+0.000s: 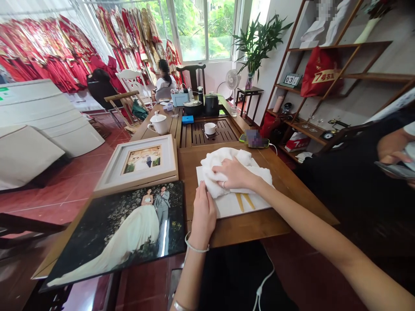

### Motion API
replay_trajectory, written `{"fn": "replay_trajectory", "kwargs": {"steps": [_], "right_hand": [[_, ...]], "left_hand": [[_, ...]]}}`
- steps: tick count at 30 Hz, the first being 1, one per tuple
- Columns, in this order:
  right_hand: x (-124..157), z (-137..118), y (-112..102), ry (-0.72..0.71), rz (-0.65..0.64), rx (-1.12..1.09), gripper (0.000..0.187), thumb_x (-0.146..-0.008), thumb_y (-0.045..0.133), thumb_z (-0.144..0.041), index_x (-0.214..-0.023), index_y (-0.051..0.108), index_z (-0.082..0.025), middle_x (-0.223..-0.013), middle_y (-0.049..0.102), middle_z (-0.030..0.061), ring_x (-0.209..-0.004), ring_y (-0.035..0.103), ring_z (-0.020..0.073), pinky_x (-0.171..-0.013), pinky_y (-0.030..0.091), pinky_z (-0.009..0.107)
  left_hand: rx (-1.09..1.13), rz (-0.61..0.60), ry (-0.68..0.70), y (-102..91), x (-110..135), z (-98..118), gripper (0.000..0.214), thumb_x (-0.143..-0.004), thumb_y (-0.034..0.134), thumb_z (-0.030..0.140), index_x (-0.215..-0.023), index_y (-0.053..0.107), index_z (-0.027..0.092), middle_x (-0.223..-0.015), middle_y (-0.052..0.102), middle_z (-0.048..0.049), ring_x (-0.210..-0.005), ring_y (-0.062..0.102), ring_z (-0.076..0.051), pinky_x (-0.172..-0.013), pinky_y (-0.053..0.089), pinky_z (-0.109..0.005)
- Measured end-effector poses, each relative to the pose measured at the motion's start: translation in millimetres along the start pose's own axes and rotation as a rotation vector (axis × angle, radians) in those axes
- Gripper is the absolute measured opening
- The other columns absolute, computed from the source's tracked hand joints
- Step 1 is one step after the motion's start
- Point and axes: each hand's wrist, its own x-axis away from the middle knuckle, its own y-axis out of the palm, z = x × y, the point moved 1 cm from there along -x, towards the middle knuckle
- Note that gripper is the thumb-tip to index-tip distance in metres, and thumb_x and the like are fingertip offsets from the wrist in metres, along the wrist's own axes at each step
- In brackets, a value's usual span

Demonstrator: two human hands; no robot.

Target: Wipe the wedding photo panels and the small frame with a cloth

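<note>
A bunched white towel (259,172) lies on a flat white panel (227,207) with yellow strips near its front edge. My right hand (231,173) presses down on the towel, its fingers curled into the cloth. At the panel's left edge, my left hand (204,209) holds the border with its fingers close together, the fingertips beside the towel. Part of the panel is hidden under the towel. Left of it, a large glossy wedding photo print (139,229) overhangs the table's front edge. Behind that print lies a pale framed photo (142,160).
The wooden table (266,222) carries a phone (254,139) on a white cable, a white cup (210,128), a lidded white pot (158,123) and a blue box (187,119). At right, another person's hand (395,147) holds something flat. Shelves stand behind.
</note>
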Motion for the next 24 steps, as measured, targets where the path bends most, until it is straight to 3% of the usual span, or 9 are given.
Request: {"fn": "replay_trajectory", "kwargs": {"steps": [7, 11, 14, 18, 21, 24], "right_hand": [[61, -35, -3, -0.102, -0.002, -0.008, 0.026, -0.081, 0.063, -0.043, -0.097, 0.067, -0.022, -0.089, 0.061, 0.0100, -0.095, 0.053, 0.0298, -0.085, 0.034, 0.042], [75, -36, -2, 0.002, 0.020, -0.018, 0.032, -0.081, 0.065, -0.047, -0.100, 0.066, -0.022, -0.093, 0.062, 0.0109, -0.097, 0.054, 0.0302, -0.084, 0.036, 0.041], [60, -29, 2, 0.099, 0.012, 0.005, 0.032, -0.084, 0.061, -0.045, -0.104, 0.065, -0.020, -0.093, 0.063, 0.0123, -0.098, 0.054, 0.0314, -0.082, 0.036, 0.041], [17, -15, 4, 0.145, 0.017, -0.026, 0.035, -0.084, 0.059, -0.043, -0.112, 0.062, -0.021, -0.100, 0.065, 0.0127, -0.104, 0.053, 0.0332, -0.083, 0.035, 0.041], [-14, -5, 3, 0.064, -0.005, -0.103, 0.040, -0.083, 0.058, -0.043, -0.118, 0.059, -0.023, -0.104, 0.065, 0.0106, -0.103, 0.053, 0.0313, -0.082, 0.034, 0.038], [-27, -2, 3, -0.062, -0.060, -0.122, 0.039, -0.079, 0.060, -0.041, -0.113, 0.061, -0.022, -0.100, 0.065, 0.0091, -0.098, 0.054, 0.0296, -0.077, 0.033, 0.035]], "left_hand": [[0.029, 0.011, 0.034, -4.0, 2, 4, 0.041, -0.100, 0.031, 0.027, -0.135, 0.045, 0.014, -0.133, 0.053, -0.0181, -0.130, 0.049, -0.025, -0.111, 0.038, -0.047], [0.037, 0.000, 0.028, -5.0, 1, 8, 0.045, -0.102, 0.028, 0.038, -0.135, 0.046, 0.014, -0.137, 0.052, -0.0177, -0.134, 0.046, -0.025, -0.114, 0.035, -0.047], [0.031, -0.032, 0.025, -5.9, 1, 9, 0.050, -0.101, 0.027, 0.042, -0.137, 0.045, 0.011, -0.140, 0.050, -0.0197, -0.136, 0.043, -0.026, -0.116, 0.033, -0.047], [0.052, -0.065, 0.024, -7.3, 1, 11, 0.053, -0.101, 0.030, 0.044, -0.143, 0.037, 0.013, -0.146, 0.045, -0.0193, -0.140, 0.039, -0.026, -0.117, 0.030, -0.048], [0.067, -0.069, 0.035, -7.4, 0, 11, 0.055, -0.101, 0.031, 0.042, -0.147, 0.030, 0.013, -0.150, 0.039, -0.0194, -0.143, 0.033, -0.026, -0.119, 0.027, -0.047], [0.069, -0.044, 0.039, -6.7, 0, 11, 0.053, -0.102, 0.027, 0.040, -0.148, 0.029, 0.014, -0.152, 0.037, -0.0188, -0.145, 0.030, -0.025, -0.120, 0.024, -0.046]]}}
